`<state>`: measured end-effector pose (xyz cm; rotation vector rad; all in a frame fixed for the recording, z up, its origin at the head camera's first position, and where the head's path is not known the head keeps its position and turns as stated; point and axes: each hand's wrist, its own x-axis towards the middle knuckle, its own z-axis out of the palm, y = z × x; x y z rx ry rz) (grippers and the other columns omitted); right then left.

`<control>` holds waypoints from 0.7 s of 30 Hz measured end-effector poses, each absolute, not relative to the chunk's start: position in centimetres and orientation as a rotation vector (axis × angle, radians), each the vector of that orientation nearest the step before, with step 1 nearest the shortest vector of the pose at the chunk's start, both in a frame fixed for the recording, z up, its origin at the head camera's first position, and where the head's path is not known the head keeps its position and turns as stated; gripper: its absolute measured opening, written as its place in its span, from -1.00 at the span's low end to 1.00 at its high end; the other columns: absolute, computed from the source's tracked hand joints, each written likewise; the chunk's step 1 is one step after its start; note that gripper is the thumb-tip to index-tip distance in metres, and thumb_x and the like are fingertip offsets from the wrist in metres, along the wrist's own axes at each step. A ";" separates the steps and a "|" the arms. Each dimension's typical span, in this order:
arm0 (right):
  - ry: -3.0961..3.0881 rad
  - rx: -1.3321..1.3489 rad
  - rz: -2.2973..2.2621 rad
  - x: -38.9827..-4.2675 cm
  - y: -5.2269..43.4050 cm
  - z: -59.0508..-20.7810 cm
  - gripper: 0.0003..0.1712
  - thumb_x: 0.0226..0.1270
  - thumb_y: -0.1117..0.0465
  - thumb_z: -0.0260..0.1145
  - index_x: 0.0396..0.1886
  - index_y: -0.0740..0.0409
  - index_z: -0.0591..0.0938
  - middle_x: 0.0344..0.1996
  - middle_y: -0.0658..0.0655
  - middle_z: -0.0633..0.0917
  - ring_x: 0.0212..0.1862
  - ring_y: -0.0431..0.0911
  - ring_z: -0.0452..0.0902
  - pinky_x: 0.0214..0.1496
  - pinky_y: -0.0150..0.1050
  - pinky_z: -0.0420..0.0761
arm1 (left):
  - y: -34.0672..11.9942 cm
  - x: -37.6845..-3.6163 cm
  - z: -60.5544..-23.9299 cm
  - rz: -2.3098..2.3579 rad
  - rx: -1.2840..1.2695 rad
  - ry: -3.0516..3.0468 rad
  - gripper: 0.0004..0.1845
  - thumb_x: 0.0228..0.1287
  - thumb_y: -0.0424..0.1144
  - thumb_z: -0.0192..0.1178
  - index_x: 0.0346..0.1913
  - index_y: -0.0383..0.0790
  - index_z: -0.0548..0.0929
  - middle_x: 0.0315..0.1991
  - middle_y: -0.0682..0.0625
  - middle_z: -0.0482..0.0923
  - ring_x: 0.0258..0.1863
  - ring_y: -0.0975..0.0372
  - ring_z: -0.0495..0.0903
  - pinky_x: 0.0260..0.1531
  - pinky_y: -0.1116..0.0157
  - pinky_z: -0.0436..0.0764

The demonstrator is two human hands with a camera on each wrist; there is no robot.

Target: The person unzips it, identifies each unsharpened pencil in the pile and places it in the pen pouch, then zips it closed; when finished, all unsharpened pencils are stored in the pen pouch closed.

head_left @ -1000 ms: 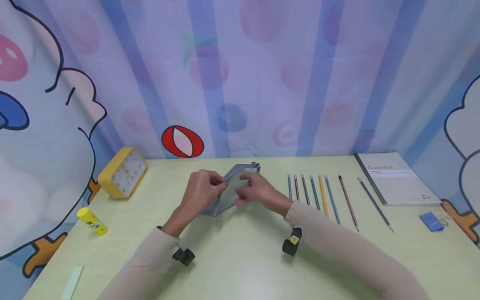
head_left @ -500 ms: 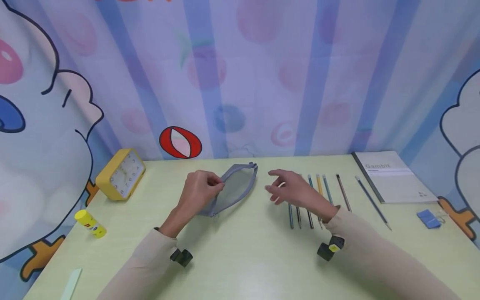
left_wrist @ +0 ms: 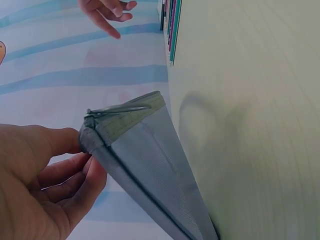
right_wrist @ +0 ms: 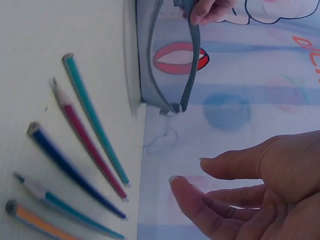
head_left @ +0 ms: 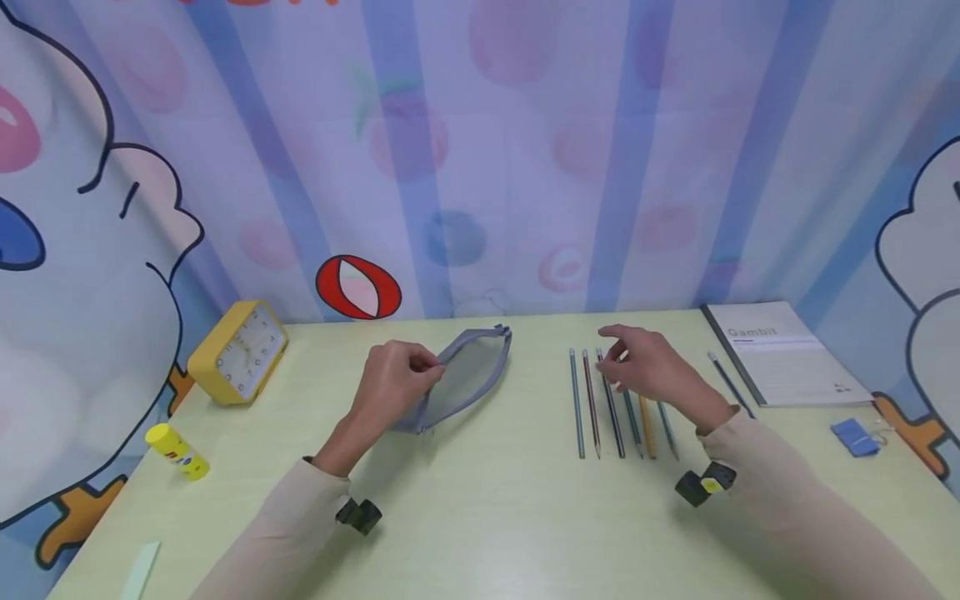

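Note:
My left hand (head_left: 397, 379) pinches the rim of a grey-blue zip pouch (head_left: 468, 372), its mouth spread apart. The left wrist view shows thumb and fingers on the edge of the pouch (left_wrist: 150, 155) near its zip. Above a row of pencils (head_left: 577, 408) hovers my right hand (head_left: 648, 362), fingers loosely bent with nothing between them. In the right wrist view a gap shows between the thumb and forefinger of this hand (right_wrist: 260, 195), with teal, red, blue and orange pencils (right_wrist: 80, 145) lying on the table beyond. The right arm covers part of the row.
At the left stand a yellow alarm clock (head_left: 238, 352) and a yellow glue stick (head_left: 177, 452), with a pale green strip (head_left: 141, 570) at the front. A notebook (head_left: 787, 354) and a small blue item (head_left: 855, 437) lie at the right. A patterned curtain (head_left: 510, 167) hangs behind the table.
My right hand has drawn away from the pouch's mouth and moved right, over the pencils. The left hand has kept its pinch on the pouch, and the mouth stays spread.

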<state>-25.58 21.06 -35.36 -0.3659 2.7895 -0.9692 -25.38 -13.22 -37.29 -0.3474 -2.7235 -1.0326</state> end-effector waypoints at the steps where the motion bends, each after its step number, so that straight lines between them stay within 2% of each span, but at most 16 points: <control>1: 2.806 -0.364 -0.943 -25.5 21.3 -35.4 -0.33 0.49 0.23 0.20 0.49 0.39 0.27 -0.09 0.34 0.68 -0.27 0.05 0.73 -0.28 -0.17 0.67 | -13.3 -25.4 -37.3 -1.032 -0.347 -2.722 -0.90 0.23 -0.27 0.39 -0.31 -0.24 0.83 -0.41 -0.05 0.79 -0.50 0.26 0.67 -0.47 0.37 0.62; 6: 2.863 -0.364 -0.842 -25.4 22.5 -35.9 -0.36 0.47 0.27 0.20 0.43 0.48 0.30 -0.14 0.38 0.68 -0.34 0.02 0.71 -0.33 -0.18 0.63 | -13.4 -25.3 -37.3 -1.027 -0.345 -2.725 -0.90 0.23 -0.27 0.39 -0.30 -0.24 0.83 -0.41 -0.06 0.79 -0.49 0.26 0.68 -0.48 0.37 0.62; 13: 2.859 -0.277 -0.696 -25.7 23.5 -37.2 -0.32 0.45 0.31 0.20 0.42 0.59 0.24 -0.40 0.30 0.72 -0.50 -0.05 0.65 -0.31 -0.16 0.61 | -13.4 -25.3 -37.2 -1.030 -0.326 -2.735 -0.90 0.22 -0.27 0.39 -0.30 -0.24 0.83 -0.41 -0.06 0.79 -0.47 0.24 0.69 -0.46 0.37 0.62; 18: 2.852 -0.189 -0.638 -26.0 23.6 -38.2 -0.32 0.45 0.33 0.18 0.44 0.58 0.22 -0.02 0.53 0.64 -0.56 -0.10 0.62 -0.43 -0.25 0.60 | -13.3 -25.3 -37.2 -1.028 -0.322 -2.737 -0.90 0.23 -0.27 0.39 -0.30 -0.24 0.83 -0.41 -0.06 0.79 -0.47 0.25 0.69 -0.47 0.38 0.62; 21: 2.850 -0.169 -0.624 -26.2 23.7 -38.6 -0.32 0.44 0.36 0.15 0.45 0.57 0.19 0.09 0.59 0.56 -0.57 -0.09 0.59 -0.51 -0.28 0.58 | -13.3 -25.3 -37.2 -1.023 -0.323 -2.739 -0.90 0.23 -0.27 0.39 -0.30 -0.23 0.83 -0.40 -0.06 0.79 -0.47 0.24 0.69 -0.47 0.37 0.62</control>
